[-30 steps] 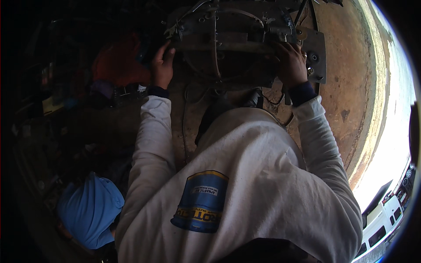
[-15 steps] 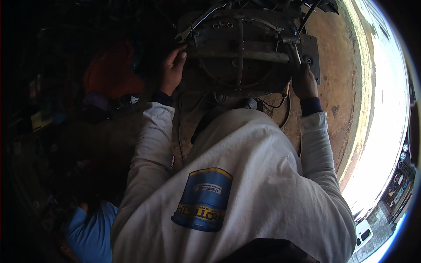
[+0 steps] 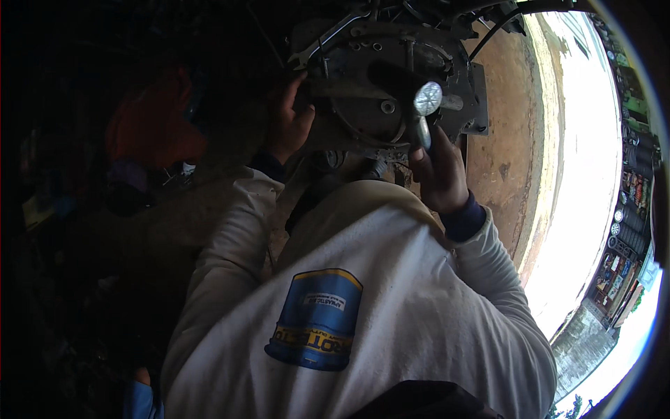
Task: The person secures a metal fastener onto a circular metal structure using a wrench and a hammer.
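Note:
In my right hand [image 3: 441, 171] is a hammer [image 3: 427, 98], raised toward me over the work; its round, bright worn striking face shows, and the fingers close on the handle below. My left hand [image 3: 287, 126] reaches up at the left side of a dark metal housing [image 3: 363, 126] with a round rim. Its index finger points up and its thumb stands apart; the other fingers are in shadow. Just beyond the fingertip lies an open-ended spanner [image 3: 328, 36]. A metal bar or tube [image 3: 342, 90] crosses the housing, partly hidden behind the hammer.
Several ring-shaped holes or washers [image 3: 366, 47] show on the housing. A black cable or hose [image 3: 499, 31] arches at the upper right. Brown ground [image 3: 506, 153] runs along the right. A red cloth-like shape [image 3: 150, 126] is at the dim left, and blue clothing [image 3: 139, 399] is at the lower left.
My right hand has drawn the hammer back and leftward, up toward me, away from the housing's right side. My left hand has shifted slightly right and nearer, its thumb wider from the index finger.

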Demonstrator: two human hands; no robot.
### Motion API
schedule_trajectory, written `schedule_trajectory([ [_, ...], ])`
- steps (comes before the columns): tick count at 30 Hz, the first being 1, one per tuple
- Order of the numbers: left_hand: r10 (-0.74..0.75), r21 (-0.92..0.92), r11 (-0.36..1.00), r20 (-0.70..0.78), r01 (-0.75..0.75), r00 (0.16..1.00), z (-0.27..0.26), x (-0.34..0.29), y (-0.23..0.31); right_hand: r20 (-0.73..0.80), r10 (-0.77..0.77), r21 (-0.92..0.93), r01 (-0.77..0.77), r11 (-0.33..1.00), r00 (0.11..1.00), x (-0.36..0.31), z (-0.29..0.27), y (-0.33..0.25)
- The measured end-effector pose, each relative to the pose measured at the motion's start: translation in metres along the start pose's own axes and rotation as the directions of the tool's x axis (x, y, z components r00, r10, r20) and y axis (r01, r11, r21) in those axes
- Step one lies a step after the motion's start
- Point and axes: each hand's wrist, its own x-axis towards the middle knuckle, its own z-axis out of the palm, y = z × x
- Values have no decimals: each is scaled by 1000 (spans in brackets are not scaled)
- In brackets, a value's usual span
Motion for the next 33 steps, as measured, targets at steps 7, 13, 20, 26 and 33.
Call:
schedule_trajectory([
  [7,44,108,993,-1,-44,999,3,0,-6,53,75,-184,-64,981,996,32,56,34],
  [13,67,115,991,-46,-61,997,3,-4,-9,47,41,-153,-33,988,998,32,52,-2],
  [20,19,89,996,16,-21,1000,6,-4,-8,37,40,-254,-29,967,999,32,62,29],
  [26,18,-56,998,-15,-19,1000,5,-2,-11,52,99,-84,-94,992,994,7,40,14],
  [33,-15,-93,996,-3,15,1000,6,0,3,-539,289,220,-199,955,791,-42,-4,73],
])
